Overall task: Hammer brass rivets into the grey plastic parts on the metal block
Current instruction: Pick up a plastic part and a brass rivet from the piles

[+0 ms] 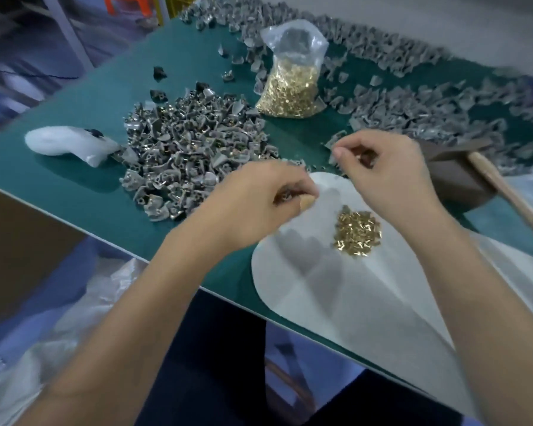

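Brass rivets seem tiny, slippery. My left hand pinches a grey part; my right hand curls, contents unclear

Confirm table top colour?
Dark teal green table top, with a pale edge strip; shows plainly in the head view, the only one.
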The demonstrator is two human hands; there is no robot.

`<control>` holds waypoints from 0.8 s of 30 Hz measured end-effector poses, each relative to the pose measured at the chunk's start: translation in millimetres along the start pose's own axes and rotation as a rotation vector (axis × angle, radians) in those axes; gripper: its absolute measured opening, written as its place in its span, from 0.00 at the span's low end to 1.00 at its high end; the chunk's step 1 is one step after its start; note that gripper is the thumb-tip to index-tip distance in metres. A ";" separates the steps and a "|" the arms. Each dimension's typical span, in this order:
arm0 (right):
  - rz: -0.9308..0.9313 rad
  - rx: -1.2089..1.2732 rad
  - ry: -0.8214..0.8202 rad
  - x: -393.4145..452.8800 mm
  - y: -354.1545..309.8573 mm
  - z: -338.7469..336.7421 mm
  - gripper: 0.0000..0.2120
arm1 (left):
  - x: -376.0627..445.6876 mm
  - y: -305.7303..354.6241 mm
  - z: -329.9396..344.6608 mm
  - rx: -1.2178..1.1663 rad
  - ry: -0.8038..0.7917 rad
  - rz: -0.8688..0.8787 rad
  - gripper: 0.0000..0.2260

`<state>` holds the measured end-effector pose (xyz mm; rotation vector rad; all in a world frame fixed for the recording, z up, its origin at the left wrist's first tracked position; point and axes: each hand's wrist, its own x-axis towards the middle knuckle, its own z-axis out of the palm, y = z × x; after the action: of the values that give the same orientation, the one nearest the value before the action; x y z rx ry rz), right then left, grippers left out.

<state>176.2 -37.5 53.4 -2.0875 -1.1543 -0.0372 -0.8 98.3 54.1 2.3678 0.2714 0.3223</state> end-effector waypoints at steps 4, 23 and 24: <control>0.003 -0.024 -0.013 -34.6 29.2 -24.9 0.05 | -2.8 11.8 34.2 0.070 -0.205 -0.019 0.13; 0.018 0.079 -0.104 -58.4 42.7 -32.9 0.08 | 12.5 21.6 66.3 0.145 -0.139 0.077 0.02; 0.023 0.084 -0.090 -58.5 42.6 -32.1 0.08 | 13.6 21.8 66.1 0.141 -0.140 0.076 0.03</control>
<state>182.9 -113.1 31.0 -2.0451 -1.1645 0.1152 34.4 44.6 24.3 2.5303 0.1426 0.1760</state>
